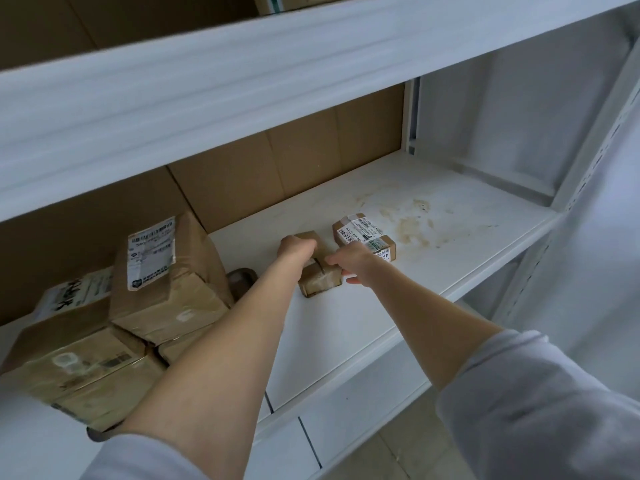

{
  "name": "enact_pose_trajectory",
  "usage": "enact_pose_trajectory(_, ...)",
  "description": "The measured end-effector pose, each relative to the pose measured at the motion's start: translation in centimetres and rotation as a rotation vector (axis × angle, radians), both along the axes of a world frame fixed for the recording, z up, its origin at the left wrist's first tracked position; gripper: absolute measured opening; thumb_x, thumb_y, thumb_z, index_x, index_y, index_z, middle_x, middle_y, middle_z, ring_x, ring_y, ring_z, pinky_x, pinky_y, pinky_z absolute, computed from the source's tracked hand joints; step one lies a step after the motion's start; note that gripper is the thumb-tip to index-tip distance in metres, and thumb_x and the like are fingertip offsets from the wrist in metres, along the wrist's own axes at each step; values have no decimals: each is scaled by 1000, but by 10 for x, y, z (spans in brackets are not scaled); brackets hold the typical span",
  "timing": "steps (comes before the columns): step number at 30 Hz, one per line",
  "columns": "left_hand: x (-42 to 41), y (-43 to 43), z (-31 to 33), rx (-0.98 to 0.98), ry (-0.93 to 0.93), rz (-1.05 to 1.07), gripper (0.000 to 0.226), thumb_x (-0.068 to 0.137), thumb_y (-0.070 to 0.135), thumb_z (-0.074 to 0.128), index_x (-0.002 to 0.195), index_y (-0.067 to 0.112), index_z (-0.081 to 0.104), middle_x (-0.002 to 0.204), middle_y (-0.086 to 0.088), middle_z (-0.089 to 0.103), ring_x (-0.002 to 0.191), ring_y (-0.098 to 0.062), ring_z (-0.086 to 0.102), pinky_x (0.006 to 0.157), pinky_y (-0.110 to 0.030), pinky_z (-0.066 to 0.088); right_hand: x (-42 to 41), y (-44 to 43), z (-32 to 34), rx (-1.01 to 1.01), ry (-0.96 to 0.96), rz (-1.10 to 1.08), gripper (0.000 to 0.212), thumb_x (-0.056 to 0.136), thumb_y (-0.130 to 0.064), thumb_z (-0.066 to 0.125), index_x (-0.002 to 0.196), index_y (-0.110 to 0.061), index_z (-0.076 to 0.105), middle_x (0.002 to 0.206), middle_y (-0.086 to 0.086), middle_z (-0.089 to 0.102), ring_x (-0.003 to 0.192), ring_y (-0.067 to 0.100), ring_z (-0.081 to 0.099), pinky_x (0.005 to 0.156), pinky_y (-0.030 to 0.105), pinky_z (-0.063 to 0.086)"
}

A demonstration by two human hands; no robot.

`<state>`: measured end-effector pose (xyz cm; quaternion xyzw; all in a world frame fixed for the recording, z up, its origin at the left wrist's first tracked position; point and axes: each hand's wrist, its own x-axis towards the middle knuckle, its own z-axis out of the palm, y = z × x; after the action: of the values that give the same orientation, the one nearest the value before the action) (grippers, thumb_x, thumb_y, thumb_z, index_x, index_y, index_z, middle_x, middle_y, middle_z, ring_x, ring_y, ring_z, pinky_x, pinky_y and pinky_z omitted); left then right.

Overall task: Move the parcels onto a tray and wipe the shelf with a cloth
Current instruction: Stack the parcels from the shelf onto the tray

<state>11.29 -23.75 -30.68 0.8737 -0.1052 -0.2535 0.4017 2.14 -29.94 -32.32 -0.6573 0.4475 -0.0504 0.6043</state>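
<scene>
Nearest the camera, I am looking along two forearms in pushed-up grey sleeves, both reaching into the white shelf (346,317). Off to the near left I am seeing a pile of taped cardboard parcels (104,323) sitting on what may be a dark tray, though only a sliver of it is showing. Further in, my left hand (297,247) is closing over the far end of a small brown parcel (318,275) resting on the shelf, fingers curled down behind it, while my right hand (351,259) is clamping its right side, thumb on top. I am judging this as the parcel-clearing step, with the lift not yet begun. Just beyond sits a labelled parcel (363,236), close beside the one I am holding, and past that brownish stains (408,220) are marking the shelf. Next I should be raising the parcel clear and carrying it left, without nudging its neighbour.
</scene>
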Motion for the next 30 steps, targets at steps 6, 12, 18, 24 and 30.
enact_pose_trajectory(6, -10, -3, -5, -102, 50, -67, 34, 88, 10, 56, 121, 3, 52, 116, -16, 56, 108, -28, 57, 96, -37, 48, -11, -7, -8, -15, 8, -54, 15, 83, -15, 68, 92, -5, 60, 91, 9, 58, 82, 22, 54, 73, 30, 45)
enact_pose_trajectory(12, -14, 4, 4, -133, 123, -54, 8, 87, 1, 53, 94, 6, 55, 92, -15, 59, 81, -28, 57, 63, -30, 49, -23, -5, -8, 3, -46, -84, 53, 75, -29, 79, 117, -4, 58, 103, 7, 61, 90, 21, 56, 72, 29, 43)
enact_pose_trajectory(18, -17, 13, 11, -209, 122, -26, 36, 77, -3, 60, 113, -1, 57, 112, -20, 64, 97, -34, 66, 58, -33, 55, -31, -3, 2, 14, -115, -165, 34, 77, -26, 78, 99, -9, 60, 100, 8, 62, 88, 22, 57, 77, 35, 50)
enact_pose_trajectory(24, -29, 21, 28, -248, 60, -71, 32, 78, 1, 60, 109, 1, 61, 108, -19, 66, 91, -33, 68, 59, -34, 56, -38, 2, 15, -40, -180, -238, 38, 72, -25, 82, 97, -4, 63, 83, 6, 62, 87, 24, 64, 77, 37, 58)
enact_pose_trajectory(30, -43, 24, 49, -211, -166, -111, 22, 85, 29, 51, 90, 15, 67, 94, -9, 72, 81, -27, 70, 76, -40, 60, -49, 15, 30, -63, -311, -163, 53, 70, -39, 83, 109, -10, 62, 96, 3, 69, 87, 19, 67, 69, 29, 54)
